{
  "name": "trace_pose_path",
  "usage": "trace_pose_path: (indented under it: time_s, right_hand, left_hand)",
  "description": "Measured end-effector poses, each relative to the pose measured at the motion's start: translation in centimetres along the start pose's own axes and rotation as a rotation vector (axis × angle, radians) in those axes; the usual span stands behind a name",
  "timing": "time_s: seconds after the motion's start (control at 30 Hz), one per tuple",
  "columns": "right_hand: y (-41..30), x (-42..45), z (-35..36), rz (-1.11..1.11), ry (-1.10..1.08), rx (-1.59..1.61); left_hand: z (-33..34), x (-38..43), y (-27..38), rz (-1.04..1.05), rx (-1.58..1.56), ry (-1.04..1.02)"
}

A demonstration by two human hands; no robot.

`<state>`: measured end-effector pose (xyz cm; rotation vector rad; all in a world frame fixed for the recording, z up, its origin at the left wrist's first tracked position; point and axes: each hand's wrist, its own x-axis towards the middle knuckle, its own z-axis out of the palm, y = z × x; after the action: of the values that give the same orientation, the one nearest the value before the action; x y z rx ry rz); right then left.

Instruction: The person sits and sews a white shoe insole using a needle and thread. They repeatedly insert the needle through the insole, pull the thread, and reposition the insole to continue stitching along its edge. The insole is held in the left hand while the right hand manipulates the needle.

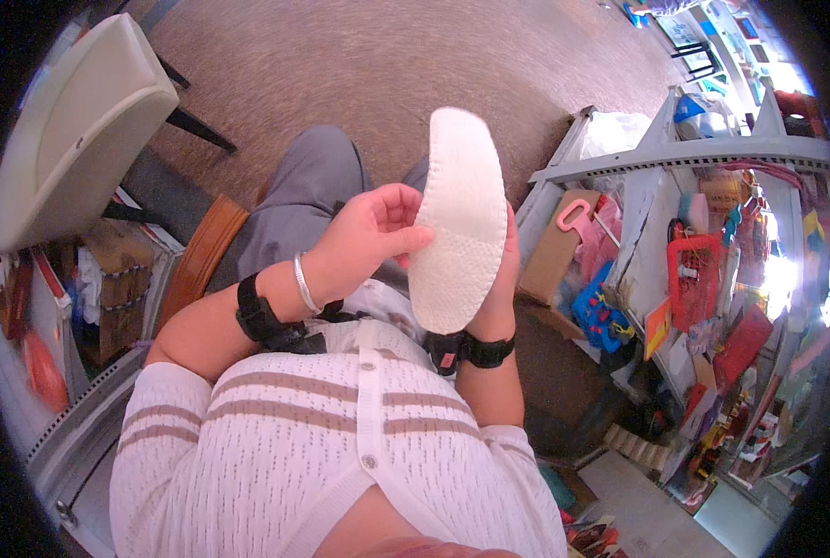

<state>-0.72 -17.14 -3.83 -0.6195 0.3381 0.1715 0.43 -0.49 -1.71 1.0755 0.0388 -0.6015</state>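
Note:
Above my lap I hold a white shoe insole (461, 188), its long axis running roughly up and down the view. Stitches run along its edge, and a dense bumpy stitch texture covers the lower half; the upper half looks smoother. My left hand (380, 227) pinches the left edge, with the thumb resting on the face of the insole. From behind, my right hand (502, 286) supports the right edge; most of its fingers are hidden by the insole. No needle or thread can be made out.
A cream chair (83, 139) with dark legs stands at the left. On the right, white shelving (680, 152) holds a cardboard box (551, 244), a red plastic basket (694, 279) and many small goods. Brown floor (387, 63) stretches ahead of my knees. A person's arm (642, 10) shows far off at top right.

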Motion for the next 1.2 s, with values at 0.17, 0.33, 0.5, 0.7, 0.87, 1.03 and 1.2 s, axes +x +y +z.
trace_pose_path:
  time_s: [0.17,0.33,0.5,0.7,0.87,1.03,1.2]
  right_hand:
    - [1.3,-0.2,-3.1,-0.092,-0.004,-0.424]
    - [2.7,-0.8,-4.3,-0.177,-0.005,-0.449]
    - [2.0,-1.2,-3.6,-0.047,-0.033,-0.209]
    - [1.6,-1.6,-3.1,-0.121,-0.068,-0.484]
    - [1.6,-1.7,-2.9,-0.031,-0.044,-0.232]
    - [1.8,-1.5,-3.4,-0.023,-0.037,-0.221]
    - [2.0,-1.4,-3.5,0.021,-0.022,-0.152]
  left_hand:
    - [-0.3,-0.1,-0.1,-0.031,-0.001,-0.039]
    - [-0.6,0.0,-0.1,-0.050,0.027,-0.063]
    - [-0.5,0.0,-0.1,-0.054,0.023,-0.049]
    - [-0.7,0.0,-0.1,-0.064,0.046,-0.038]
    - [-0.7,0.0,0.0,-0.082,0.037,-0.045]
    - [-0.7,0.0,-0.1,-0.074,0.031,-0.050]
    - [-0.7,-0.1,-0.1,-0.069,0.054,-0.056]
